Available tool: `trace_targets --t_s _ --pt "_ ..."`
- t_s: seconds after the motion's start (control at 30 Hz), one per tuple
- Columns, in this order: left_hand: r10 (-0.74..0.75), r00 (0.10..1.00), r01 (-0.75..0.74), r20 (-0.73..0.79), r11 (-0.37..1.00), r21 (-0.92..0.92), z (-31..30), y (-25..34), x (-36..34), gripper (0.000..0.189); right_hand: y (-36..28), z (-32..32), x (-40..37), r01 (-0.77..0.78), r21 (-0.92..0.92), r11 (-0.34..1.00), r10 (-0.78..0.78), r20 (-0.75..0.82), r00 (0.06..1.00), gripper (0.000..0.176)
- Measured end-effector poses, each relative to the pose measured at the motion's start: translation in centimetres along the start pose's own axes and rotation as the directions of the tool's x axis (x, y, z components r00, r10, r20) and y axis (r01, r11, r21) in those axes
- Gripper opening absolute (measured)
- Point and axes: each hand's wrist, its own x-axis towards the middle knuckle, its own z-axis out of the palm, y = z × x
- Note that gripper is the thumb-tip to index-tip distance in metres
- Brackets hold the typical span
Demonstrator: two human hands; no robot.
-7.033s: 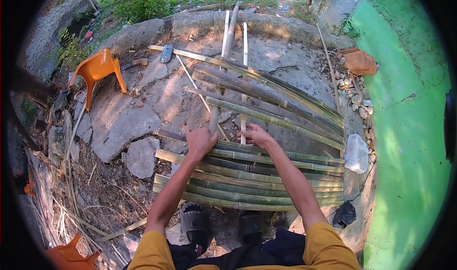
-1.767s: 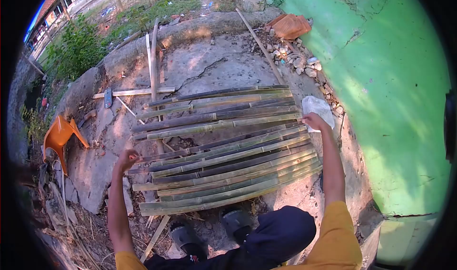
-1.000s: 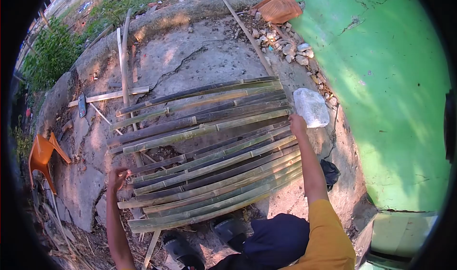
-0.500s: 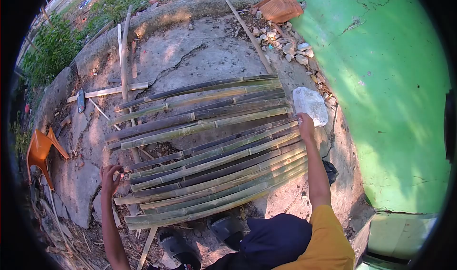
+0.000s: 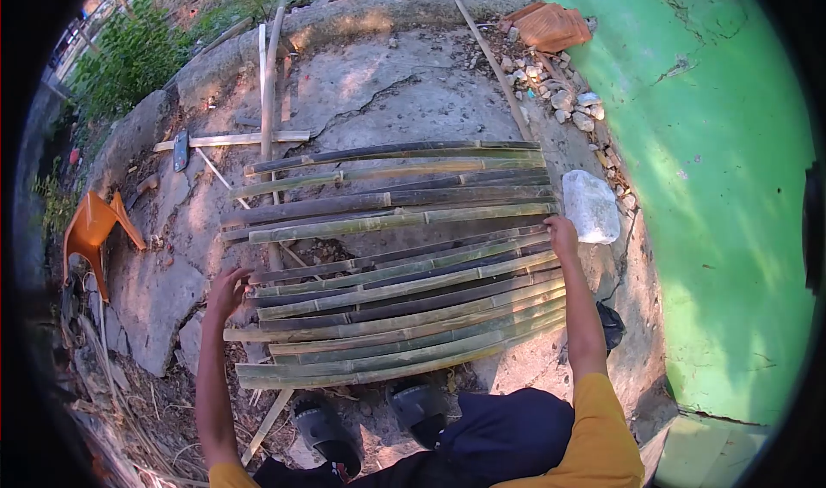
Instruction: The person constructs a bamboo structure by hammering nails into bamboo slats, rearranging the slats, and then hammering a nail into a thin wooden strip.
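Split bamboo strips lie side by side in two groups, an upper group [image 5: 404, 219] and a lower group [image 5: 413, 319], with a gap between them. My left hand [image 5: 226, 294] is at the left end of the lower group's top bamboo strip [image 5: 361, 263], fingers curled around its tip. At the opposite end, my right hand [image 5: 564, 238] pinches the same strip between thumb and fingers. A pale whitish block [image 5: 590, 207] sits just beyond my right hand. Beneath the strips, a long pole [image 5: 270, 84] runs away from me on the left.
An orange broken chair piece [image 5: 93, 230] lies to the left. A phone-like dark object [image 5: 181, 151] rests by a pale wooden slat [image 5: 232, 140]. Stones [image 5: 564, 101] and orange tiles [image 5: 551, 27] border the green floor [image 5: 714, 230]. My dark sandals [image 5: 325, 428] are below the strips.
The view has shifted, so the scene sits farther right. Both hands remain at the ends of the lower group's top strip; the left fingers have drawn closer around its tip.
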Motion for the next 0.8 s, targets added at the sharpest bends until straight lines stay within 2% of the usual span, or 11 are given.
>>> trace_targets --t_s 0.03,0.07,0.23,0.3,0.4,0.47,0.53,0.67,0.7,0.73,0.8 --pt "-0.018 0.998 0.021 -0.053 0.998 0.061 -0.7 2.0 0.0 0.029 1.2 1.3 0.1 0.076 0.034 0.997 -0.073 -0.079 0.994 0.024" --pt "-0.033 0.998 0.035 -0.052 0.999 0.039 -1.0 2.2 0.1 0.026 2.2 2.4 0.2 -0.023 0.12 0.993 0.029 -0.05 0.998 0.023" --pt "-0.118 0.985 0.108 -0.126 0.991 -0.08 -1.0 1.7 0.6 0.018 0.7 2.3 1.2 -0.062 0.008 0.998 0.063 -0.058 0.996 0.022" --pt "-0.125 0.986 0.112 -0.113 0.987 -0.113 -0.4 0.6 0.6 0.019 0.9 2.1 1.3 -0.15 -0.102 0.983 0.158 0.076 0.985 0.023" --pt "-0.125 0.989 0.114 -0.081 0.984 -0.134 -0.4 -0.2 0.1 0.023 -0.1 0.5 1.6 -0.177 -0.085 0.981 0.188 0.162 0.969 0.019" --pt "-0.164 0.986 0.152 -0.036 0.963 -0.224 -0.4 -0.2 -0.1 0.023 0.4 0.6 0.9 -0.141 -0.034 0.989 0.144 0.134 0.98 0.016" --pt "-0.176 0.984 0.162 -0.034 0.953 -0.256 -0.4 0.2 -0.5 0.024 -0.6 0.3 0.5 -0.139 -0.142 0.98 0.149 0.056 0.987 0.023" --pt "-0.085 0.993 0.063 -0.083 0.968 -0.244 0.0 0.0 -1.0 0.028 -0.1 0.2 0.3 -0.098 -0.141 0.985 0.11 0.08 0.991 0.023" --pt "-0.044 0.994 0.027 -0.098 0.987 -0.161 0.0 0.2 -1.1 0.027 -0.4 0.0 0.5 -0.097 -0.138 0.986 0.108 0.072 0.992 0.023" --pt "-0.001 0.994 -0.008 -0.111 0.997 -0.078 0.1 0.4 -1.1 0.027 -0.6 -0.2 0.7 -0.162 -0.115 0.98 0.175 0.118 0.977 0.024" --pt "-0.026 0.993 0.013 -0.119 0.994 -0.107 0.6 0.8 -1.3 0.024 -0.2 -0.5 0.9 -0.224 -0.096 0.97 0.237 0.161 0.958 0.026"
